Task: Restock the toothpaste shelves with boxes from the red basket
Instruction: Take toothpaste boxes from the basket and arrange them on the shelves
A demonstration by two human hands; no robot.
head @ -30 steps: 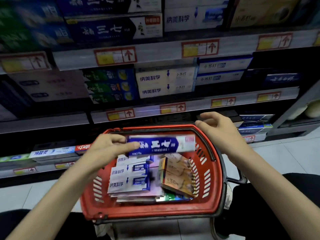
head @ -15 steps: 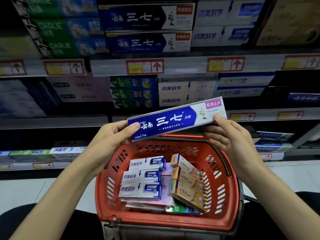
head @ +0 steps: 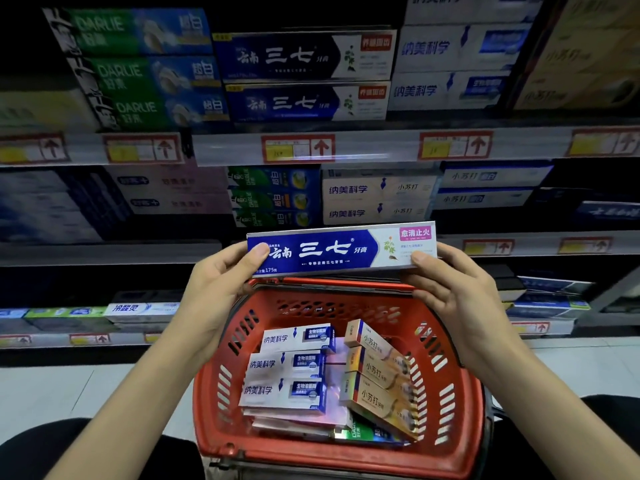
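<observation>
Through the head camera, I hold a blue-and-white toothpaste box [head: 332, 249] level at the middle of the frame, its printed face toward me, just above the far rim of the red basket [head: 464, 403]. My left grip [head: 221, 282] is clamped on the box's blue end, with the thumb flat on the front face and the fingers curled behind. My right grip [head: 457, 292] pinches the white end, thumb on the front near the lower corner and fingers wrapped under and behind. Both forearms rise from the lower corners of the frame and converge on the box, palms turned toward each other.

The basket fills the lower centre. In its left half lie three white-and-blue boxes [head: 287, 365] in a row. In its right half three tan boxes [head: 381, 372] lean tilted, with a green box [head: 363, 433] at the near edge beneath them.

The shelves [head: 374, 147] fill the upper half of the frame, their rails carrying red-framed price tags. Two navy boxes [head: 304, 57] with the same lettering as mine are stacked at upper centre.
</observation>
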